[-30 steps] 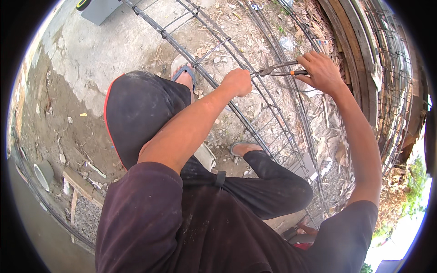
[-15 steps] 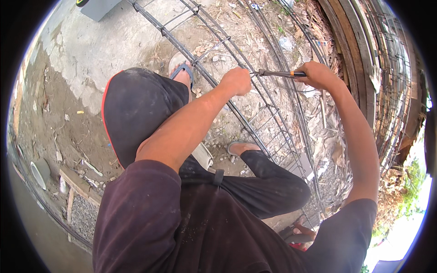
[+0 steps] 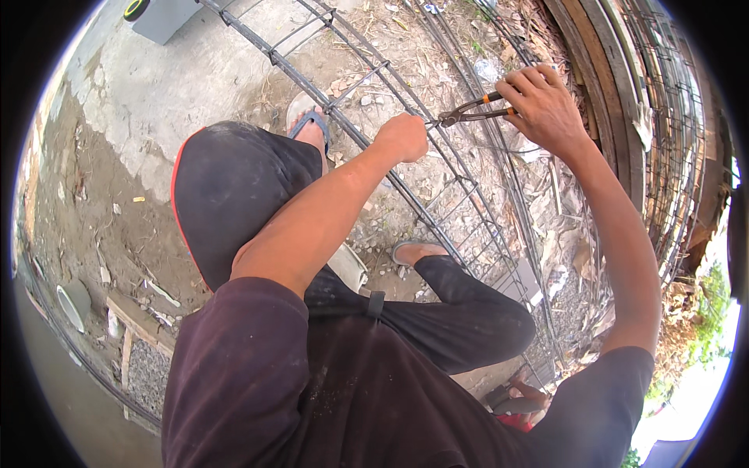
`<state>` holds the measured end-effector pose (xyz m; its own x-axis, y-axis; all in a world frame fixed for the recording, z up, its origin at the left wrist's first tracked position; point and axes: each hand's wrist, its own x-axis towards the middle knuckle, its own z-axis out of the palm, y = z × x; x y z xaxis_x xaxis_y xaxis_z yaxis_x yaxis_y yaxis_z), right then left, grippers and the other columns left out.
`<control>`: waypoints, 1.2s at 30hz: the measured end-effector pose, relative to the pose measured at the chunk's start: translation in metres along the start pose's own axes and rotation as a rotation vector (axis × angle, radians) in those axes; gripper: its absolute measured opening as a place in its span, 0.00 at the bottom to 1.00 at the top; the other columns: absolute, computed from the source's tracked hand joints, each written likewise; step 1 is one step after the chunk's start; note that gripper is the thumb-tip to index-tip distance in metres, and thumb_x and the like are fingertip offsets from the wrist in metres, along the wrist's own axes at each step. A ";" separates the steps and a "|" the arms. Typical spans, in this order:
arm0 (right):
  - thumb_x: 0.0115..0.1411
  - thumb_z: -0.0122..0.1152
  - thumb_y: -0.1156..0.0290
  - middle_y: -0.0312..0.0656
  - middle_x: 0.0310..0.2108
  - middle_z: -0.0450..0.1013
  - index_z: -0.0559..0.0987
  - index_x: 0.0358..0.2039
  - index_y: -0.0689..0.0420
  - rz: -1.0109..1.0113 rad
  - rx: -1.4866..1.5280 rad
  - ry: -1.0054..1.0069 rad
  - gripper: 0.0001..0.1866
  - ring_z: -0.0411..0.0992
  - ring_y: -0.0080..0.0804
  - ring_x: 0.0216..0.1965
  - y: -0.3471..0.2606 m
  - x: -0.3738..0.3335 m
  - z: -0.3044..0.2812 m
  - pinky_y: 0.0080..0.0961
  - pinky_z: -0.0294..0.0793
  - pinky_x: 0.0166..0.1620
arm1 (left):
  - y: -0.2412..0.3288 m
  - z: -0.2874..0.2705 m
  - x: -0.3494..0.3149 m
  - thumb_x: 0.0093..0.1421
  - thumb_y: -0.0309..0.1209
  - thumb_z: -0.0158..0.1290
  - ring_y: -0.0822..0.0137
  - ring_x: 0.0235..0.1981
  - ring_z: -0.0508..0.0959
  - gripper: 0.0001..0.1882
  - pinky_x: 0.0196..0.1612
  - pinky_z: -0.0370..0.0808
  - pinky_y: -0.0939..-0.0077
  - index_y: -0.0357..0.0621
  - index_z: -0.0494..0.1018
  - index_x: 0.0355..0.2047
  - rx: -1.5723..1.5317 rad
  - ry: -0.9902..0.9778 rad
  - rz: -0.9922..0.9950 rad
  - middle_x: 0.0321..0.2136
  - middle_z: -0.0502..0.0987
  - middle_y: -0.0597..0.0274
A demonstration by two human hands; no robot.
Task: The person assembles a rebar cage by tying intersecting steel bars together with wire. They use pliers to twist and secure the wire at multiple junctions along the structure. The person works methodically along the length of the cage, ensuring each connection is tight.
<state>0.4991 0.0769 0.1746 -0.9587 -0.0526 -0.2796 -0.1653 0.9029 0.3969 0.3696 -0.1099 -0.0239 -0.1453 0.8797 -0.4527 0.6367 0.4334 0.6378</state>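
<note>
A long cage of steel rebar [image 3: 460, 181] with cross ties runs from the upper left to the lower right in front of me. My left hand [image 3: 403, 138] is closed in a fist at its bars; what its fingers grip is hidden. In my right hand [image 3: 544, 108] are pincers [image 3: 466, 112] with dark handles and orange bands. Their handles are spread, and the head is at a bar of the cage, just right of my left fist. Thin wire shows by the jaws, too small to make out well.
Loose rebar rods [image 3: 468, 70] lie beyond the cage. Wooden planks [image 3: 605, 93] and wire mesh [image 3: 663, 132] stand at the right. A grey block [image 3: 168, 22] lies at the upper left, a wooden frame [image 3: 139, 321] with gravel at the lower left. Another person's arm [image 3: 524, 390] shows at the bottom.
The pincers' handles have gone from nearly together to spread apart. My right hand has moved up slightly and its fingers have loosened. My left fist stays at the same place.
</note>
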 end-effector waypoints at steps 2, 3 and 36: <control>0.59 0.74 0.55 0.35 0.53 0.73 0.72 0.66 0.48 -0.111 -0.125 0.090 0.36 0.67 0.33 0.62 0.007 0.015 -0.005 0.41 0.56 0.74 | 0.000 0.000 0.000 0.60 0.30 0.55 0.43 0.47 0.85 0.14 0.52 0.82 0.54 0.30 0.83 0.39 0.020 -0.009 0.000 0.41 0.84 0.36; 0.58 0.74 0.56 0.35 0.51 0.73 0.73 0.64 0.50 -0.121 -0.113 0.113 0.35 0.68 0.33 0.60 0.010 0.021 -0.006 0.40 0.58 0.73 | 0.000 -0.001 0.001 0.60 0.30 0.55 0.44 0.48 0.85 0.15 0.53 0.82 0.55 0.32 0.83 0.41 0.027 -0.022 -0.007 0.44 0.84 0.37; 0.69 0.61 0.42 0.44 0.16 0.75 0.81 0.22 0.64 0.634 1.104 -0.835 0.34 0.77 0.34 0.17 0.006 -0.006 0.005 0.34 0.77 0.24 | -0.001 0.000 -0.001 0.60 0.30 0.56 0.42 0.46 0.85 0.14 0.51 0.83 0.54 0.30 0.83 0.38 -0.047 -0.001 -0.017 0.40 0.84 0.35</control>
<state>0.5049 0.0846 0.1744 -0.3392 0.3615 -0.8685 0.8235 0.5604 -0.0883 0.3694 -0.1113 -0.0243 -0.1551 0.8719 -0.4645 0.5981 0.4571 0.6583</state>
